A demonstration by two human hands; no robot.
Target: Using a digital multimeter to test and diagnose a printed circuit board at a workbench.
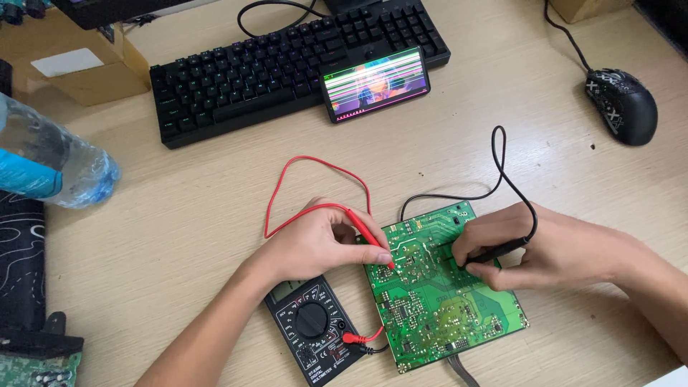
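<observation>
While the green circuit board [444, 287] lies flat on the wooden surface [179, 215], long axis running from upper left to lower right, both probes meet it. The left hand [322, 240] has its grip pinched on the red probe [373, 240], tip pointing down-right. The right hand [530, 247] pinches the black probe [494, 252], tip pointing left. A black multimeter [315, 330] sits just left of the board.

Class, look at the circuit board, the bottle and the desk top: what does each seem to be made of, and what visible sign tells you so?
Circuit board: likely a rigid laminate with a glossy green coating, dotted with silvery solder points.
Bottle: clear plastic, probably; see-through, ribbed wall and a blue label band.
Desk top: pale wood or a wood-look laminate; fine straight grain lines, matte surface. Which of the two cannot be told.
</observation>
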